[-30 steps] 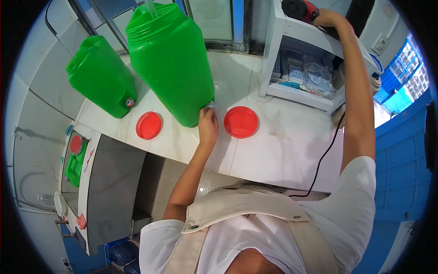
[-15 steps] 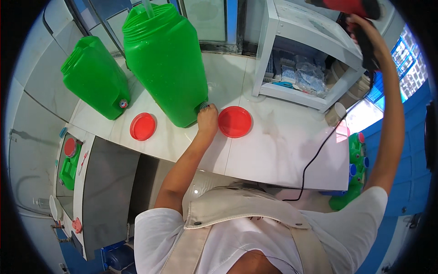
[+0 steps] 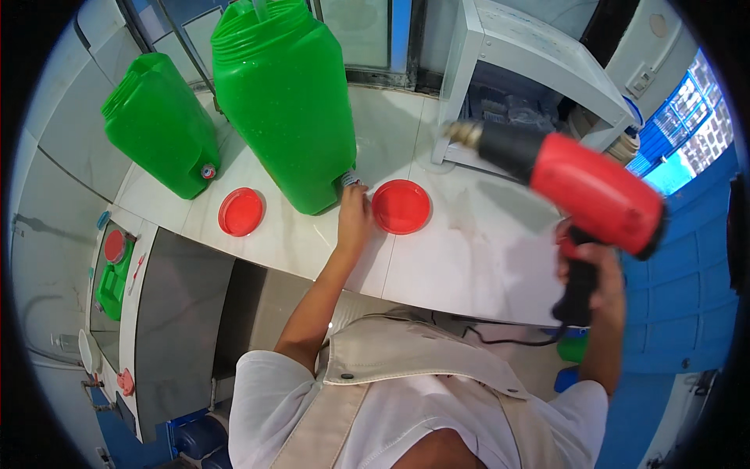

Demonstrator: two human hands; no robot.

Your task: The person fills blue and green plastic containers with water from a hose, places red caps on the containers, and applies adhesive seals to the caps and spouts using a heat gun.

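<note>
My right hand (image 3: 598, 273) is wrapped round the black handle of a red and black heat gun (image 3: 594, 184), held up over the right part of the counter. Its metal nozzle points left, toward the large green plastic jug (image 3: 285, 109). Low on that jug's right side is a small spout cap (image 3: 350, 179) with a whitish wrapping. The fingers of my left hand (image 3: 356, 209) close on this cap, partly hiding it. The jug stands uncapped, with a clear tube in its wide mouth. Beside my left hand lies a red lid (image 3: 401, 207).
A smaller green jug (image 3: 160, 129) and another red lid (image 3: 241, 212) are at the left on the white counter (image 3: 461, 266). A white shelf unit (image 3: 461, 86) stands at the back right. The heat gun's black cord (image 3: 512, 341) trails by the counter's front edge.
My right hand has brought the heat gun down from the upper right to the counter's right side, its nozzle now facing left. My left hand stays at the spout cap, its fingers slightly shifted.
</note>
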